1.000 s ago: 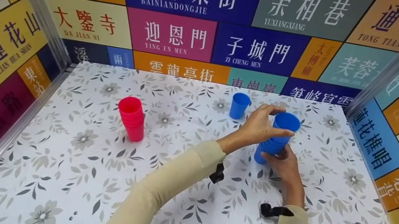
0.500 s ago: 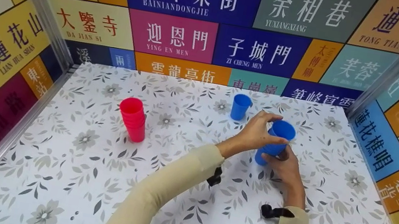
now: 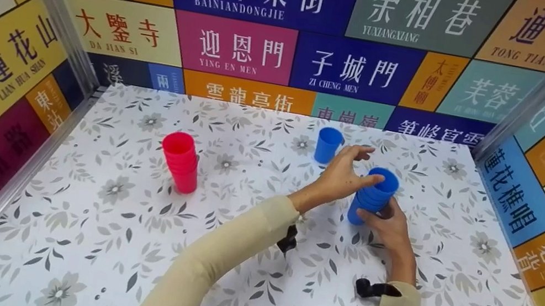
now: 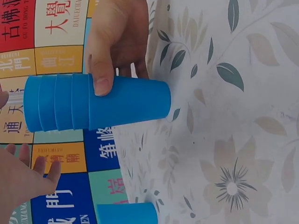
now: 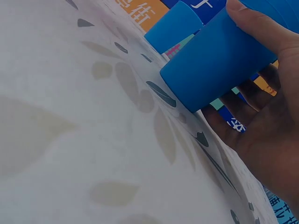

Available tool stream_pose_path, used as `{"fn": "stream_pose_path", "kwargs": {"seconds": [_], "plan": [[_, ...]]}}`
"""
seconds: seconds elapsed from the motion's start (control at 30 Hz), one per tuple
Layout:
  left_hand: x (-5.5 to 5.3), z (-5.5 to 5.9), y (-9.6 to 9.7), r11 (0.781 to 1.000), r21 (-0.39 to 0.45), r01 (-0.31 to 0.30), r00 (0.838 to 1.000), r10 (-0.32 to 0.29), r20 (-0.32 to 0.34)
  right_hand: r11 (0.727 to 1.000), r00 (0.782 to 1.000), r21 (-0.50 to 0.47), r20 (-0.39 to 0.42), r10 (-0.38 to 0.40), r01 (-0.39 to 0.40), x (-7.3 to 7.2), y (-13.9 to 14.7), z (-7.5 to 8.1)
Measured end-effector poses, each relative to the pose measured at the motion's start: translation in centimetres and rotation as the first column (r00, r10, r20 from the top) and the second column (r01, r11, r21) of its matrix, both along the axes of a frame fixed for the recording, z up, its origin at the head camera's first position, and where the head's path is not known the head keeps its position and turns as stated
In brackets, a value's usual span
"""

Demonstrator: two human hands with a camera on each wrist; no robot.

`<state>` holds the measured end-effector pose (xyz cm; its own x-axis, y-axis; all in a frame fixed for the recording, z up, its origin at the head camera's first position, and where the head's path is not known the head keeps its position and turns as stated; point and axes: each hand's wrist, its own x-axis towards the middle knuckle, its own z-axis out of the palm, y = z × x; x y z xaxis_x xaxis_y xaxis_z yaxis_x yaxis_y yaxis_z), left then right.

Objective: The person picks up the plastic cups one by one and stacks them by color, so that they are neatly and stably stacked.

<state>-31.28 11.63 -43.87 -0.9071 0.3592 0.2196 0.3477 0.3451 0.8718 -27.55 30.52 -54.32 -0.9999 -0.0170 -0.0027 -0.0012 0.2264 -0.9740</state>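
Note:
A stack of several nested blue cups (image 3: 372,197) stands upright on the table at the right of the head view. My right hand (image 3: 394,228) grips its lower part, thumb on the near side; the right wrist view shows that hand (image 5: 273,126) curled round the bottom cup (image 5: 219,60). Beside the rim is my left hand (image 3: 342,176), thumb and fingers spread with nothing between them. In the left wrist view, a gap shows between the left hand (image 4: 23,182) and the stack. A single blue cup (image 3: 327,146) stands upright behind the left hand.
A stack of nested red cups (image 3: 180,165) stands on the left half of the table. The table wears a white cover (image 3: 259,229) with a leaf and flower pattern. Panels with printed signs (image 3: 235,48) enclose the back and sides.
A blue cup held by my left hand has gone down into the stack. The left hand has let go and drawn back leftward; the right hand keeps its grip.

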Motion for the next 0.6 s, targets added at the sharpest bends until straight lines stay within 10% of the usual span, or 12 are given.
{"fn": "stream_pose_path", "kwargs": {"seconds": [0.6], "plan": [[-4.2,-3.8,-0.9,0.956,0.052,-0.289,0.957,0.29,-0.016,0.999,0.999,0.03,-0.012,-0.029,0.03,0.0,-0.3,-0.3]]}}
